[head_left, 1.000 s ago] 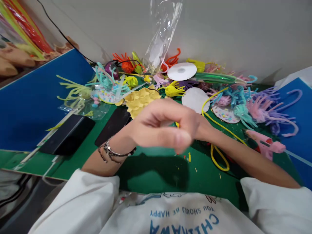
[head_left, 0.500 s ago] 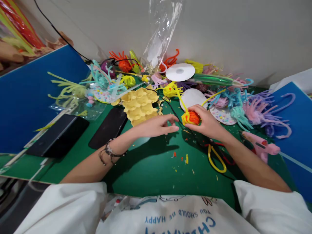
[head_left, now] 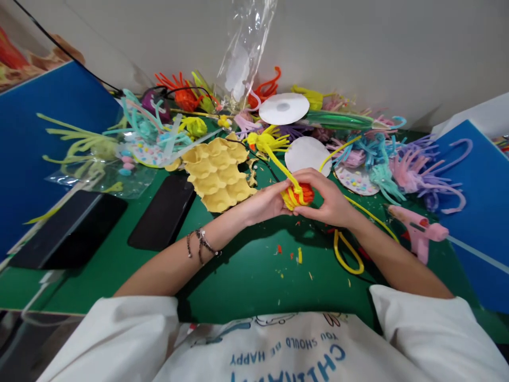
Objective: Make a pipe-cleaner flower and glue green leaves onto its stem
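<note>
Between my two hands is a small ball wound from yellow and orange pipe cleaners (head_left: pixel 305 194), one yellow strand rising from its top. My right hand (head_left: pixel 328 199) grips the ball from the right, thumb below and fingers over it. My left hand (head_left: pixel 270 202) is closed against its left side, the fingertips partly hidden behind it. Just beyond the hands lie a yellow pipe-cleaner bundle (head_left: pixel 267 140) and a white disc (head_left: pixel 304 154). A yellow pipe-cleaner loop (head_left: pixel 348 254) rests on the green table near my right forearm.
A yellow egg-carton piece (head_left: pixel 217 172) and a black phone (head_left: pixel 162 211) lie to the left. At the right sits a pink glue gun (head_left: pixel 417 228). Coloured pipe-cleaner bundles (head_left: pixel 413 172) crowd the back. Blue panels (head_left: pixel 477 212) stand at both sides; small scraps (head_left: pixel 299 255) dot the table.
My left hand has moved right and closed on the ball, which it did not touch before. The ball and my right hand have shifted slightly left in view.
</note>
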A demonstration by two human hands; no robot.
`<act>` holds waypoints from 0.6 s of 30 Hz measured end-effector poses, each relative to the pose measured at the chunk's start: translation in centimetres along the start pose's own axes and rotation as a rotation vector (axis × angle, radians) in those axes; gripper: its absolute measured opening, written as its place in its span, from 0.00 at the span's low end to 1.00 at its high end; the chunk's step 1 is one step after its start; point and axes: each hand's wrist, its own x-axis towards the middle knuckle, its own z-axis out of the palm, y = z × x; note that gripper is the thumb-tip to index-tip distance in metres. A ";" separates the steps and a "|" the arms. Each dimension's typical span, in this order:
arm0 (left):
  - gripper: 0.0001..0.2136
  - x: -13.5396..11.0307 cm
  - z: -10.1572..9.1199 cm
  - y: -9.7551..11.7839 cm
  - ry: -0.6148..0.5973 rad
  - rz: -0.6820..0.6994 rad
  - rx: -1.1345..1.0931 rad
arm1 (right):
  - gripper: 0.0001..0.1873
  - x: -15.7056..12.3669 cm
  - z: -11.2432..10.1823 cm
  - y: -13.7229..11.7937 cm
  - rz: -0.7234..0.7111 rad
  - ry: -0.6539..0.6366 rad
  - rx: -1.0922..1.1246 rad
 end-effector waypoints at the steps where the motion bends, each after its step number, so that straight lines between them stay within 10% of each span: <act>1: 0.17 0.0 0.0 -0.2 0.040 0.032 -0.003 | 0.16 0.0 0.0 0.1 0.004 0.022 -0.024; 5: 0.21 0.0 -0.2 -0.9 0.110 0.066 0.011 | 0.06 -0.1 -0.2 0.4 0.076 0.154 -0.019; 18: 0.25 -0.6 0.1 -1.2 0.144 0.064 0.216 | 0.19 -0.1 -0.1 0.4 0.180 0.192 -0.068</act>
